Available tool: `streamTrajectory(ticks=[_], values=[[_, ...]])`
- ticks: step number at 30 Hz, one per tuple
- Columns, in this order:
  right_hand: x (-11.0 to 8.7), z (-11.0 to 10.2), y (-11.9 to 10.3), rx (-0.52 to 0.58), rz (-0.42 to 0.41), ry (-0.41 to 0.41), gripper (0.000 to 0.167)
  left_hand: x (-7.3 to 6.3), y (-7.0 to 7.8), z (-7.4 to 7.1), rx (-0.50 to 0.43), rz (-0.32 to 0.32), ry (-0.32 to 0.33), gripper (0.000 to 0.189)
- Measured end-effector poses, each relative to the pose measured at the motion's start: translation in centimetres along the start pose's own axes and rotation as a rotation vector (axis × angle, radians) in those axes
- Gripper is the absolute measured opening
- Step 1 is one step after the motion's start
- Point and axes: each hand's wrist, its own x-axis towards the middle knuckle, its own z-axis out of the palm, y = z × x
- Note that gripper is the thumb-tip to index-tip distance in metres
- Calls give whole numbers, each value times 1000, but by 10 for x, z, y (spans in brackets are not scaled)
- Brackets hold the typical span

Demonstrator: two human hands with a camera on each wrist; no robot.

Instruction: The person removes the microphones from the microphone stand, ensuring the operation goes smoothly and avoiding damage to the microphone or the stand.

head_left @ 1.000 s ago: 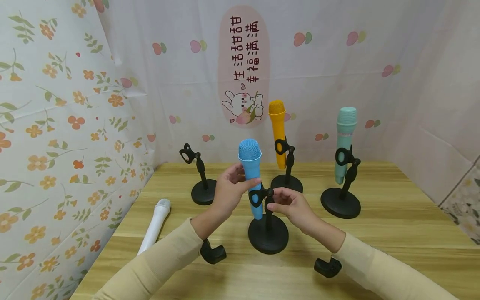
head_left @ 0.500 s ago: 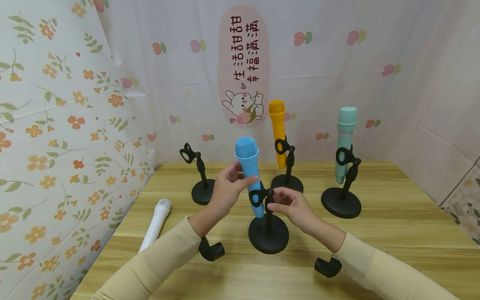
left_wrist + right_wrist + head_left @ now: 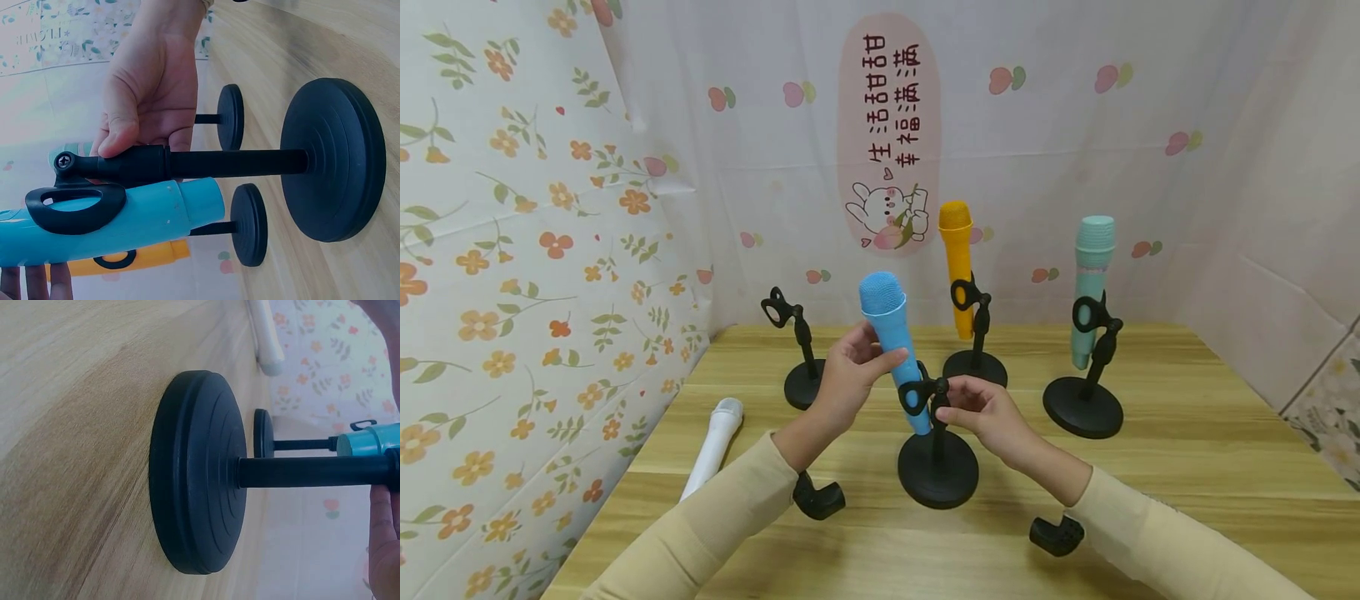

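Observation:
A blue microphone (image 3: 892, 329) sits through the ring clip of a black desktop stand (image 3: 937, 471), its head leaning to the left. My left hand (image 3: 848, 377) grips the microphone's body just below the head, thumb in front and fingers behind. In the left wrist view the clip (image 3: 75, 209) wraps the blue barrel, whose tail end sticks out past it. My right hand (image 3: 988, 415) pinches the upper part of the stand's post, right under the clip joint. The round base stands flat on the wooden table (image 3: 94, 456).
Behind stand a yellow microphone (image 3: 957, 258) and a mint green one (image 3: 1092, 275), each in a black stand. An unoccupied stand (image 3: 803, 342) is at the back left. A white microphone (image 3: 713, 446) lies near the left sleeve. Black wrist devices (image 3: 1056, 535) show under both forearms.
The blue microphone's head has tilted further left and slightly up, with my left hand moving left along with it. My right hand and the stand have stayed in place.

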Motion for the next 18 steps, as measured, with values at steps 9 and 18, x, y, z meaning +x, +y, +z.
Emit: streamTrajectory(ticks=[9, 18], values=[[-1, 1, 0, -10, -2, -2, 31, 0, -1, -2, -20, -7, 6, 45], [-1, 1, 0, -5, 2, 0, 32, -2, -2, -3, -49, 0, 8, 46]])
